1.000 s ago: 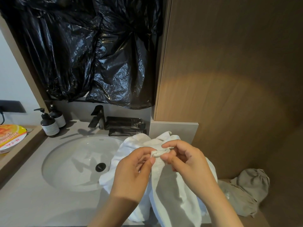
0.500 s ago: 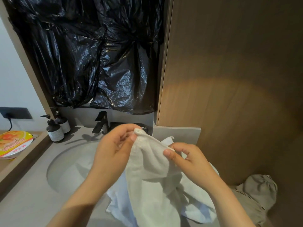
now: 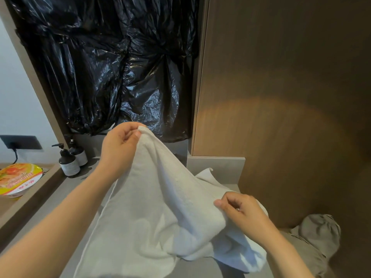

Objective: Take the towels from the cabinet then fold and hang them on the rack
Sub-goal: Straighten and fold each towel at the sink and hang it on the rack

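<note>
Head view: white towel (image 3: 156, 213) hangs rumpled, pinched by both hands

single head view, wide-angle, faces forward and down, seemingly close above towel (image 3: 156, 207).

Dim overall, w/ a warm orange pool of light on the wood panel (image 3: 271, 127) that fades to near-black toward the top & the right corner. Cooler, brighter light sits on the white wall (image 3: 18, 97) at left; the black plastic (image 3: 112, 67) throws small hard glints, and the towel (image 3: 156, 207) reads soft grey w/ shadowed folds, nothing blown out. Wide-angle bend at the edges, so straight lines lean at left; centre fairly sharp, lower-left corner a bit soft.
</note>
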The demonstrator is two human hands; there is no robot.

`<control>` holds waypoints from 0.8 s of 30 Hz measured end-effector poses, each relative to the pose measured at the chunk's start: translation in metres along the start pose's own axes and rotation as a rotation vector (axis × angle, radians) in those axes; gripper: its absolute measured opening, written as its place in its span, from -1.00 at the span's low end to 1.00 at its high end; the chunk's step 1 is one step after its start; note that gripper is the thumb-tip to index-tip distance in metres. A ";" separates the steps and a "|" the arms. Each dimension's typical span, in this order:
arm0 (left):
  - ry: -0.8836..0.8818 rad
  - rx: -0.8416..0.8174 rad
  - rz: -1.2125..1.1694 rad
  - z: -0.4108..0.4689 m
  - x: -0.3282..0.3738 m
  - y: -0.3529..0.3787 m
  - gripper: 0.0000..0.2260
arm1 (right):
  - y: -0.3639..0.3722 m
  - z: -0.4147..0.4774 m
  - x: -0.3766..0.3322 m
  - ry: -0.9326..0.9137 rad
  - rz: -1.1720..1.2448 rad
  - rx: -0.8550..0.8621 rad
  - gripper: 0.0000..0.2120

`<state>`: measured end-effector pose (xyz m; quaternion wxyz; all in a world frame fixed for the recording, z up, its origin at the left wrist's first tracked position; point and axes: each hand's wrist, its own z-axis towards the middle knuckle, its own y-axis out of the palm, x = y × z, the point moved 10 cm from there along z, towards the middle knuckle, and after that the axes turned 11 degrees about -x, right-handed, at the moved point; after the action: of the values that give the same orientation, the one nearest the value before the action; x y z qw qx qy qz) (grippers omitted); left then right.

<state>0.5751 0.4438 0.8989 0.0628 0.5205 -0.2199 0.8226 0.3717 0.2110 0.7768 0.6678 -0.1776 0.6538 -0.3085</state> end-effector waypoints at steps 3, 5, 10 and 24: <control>-0.033 0.001 0.023 0.007 -0.008 0.001 -0.71 | 0.001 -0.008 0.008 -0.005 -0.019 0.074 -0.66; -0.037 0.003 0.067 0.012 -0.010 0.004 -0.72 | 0.004 -0.011 0.014 0.010 -0.023 0.089 -0.68; -0.050 0.079 0.121 0.019 -0.009 0.002 -0.78 | 0.009 -0.012 0.030 0.109 -0.251 -0.019 -0.50; 0.114 0.190 0.107 0.055 0.034 -0.024 -0.79 | -0.121 0.024 -0.014 0.088 -0.841 0.074 -0.56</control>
<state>0.6127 0.4372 0.9560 -0.0184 0.4642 -0.1647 0.8701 0.3738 0.1259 0.8671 0.4614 -0.3913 0.5407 -0.5845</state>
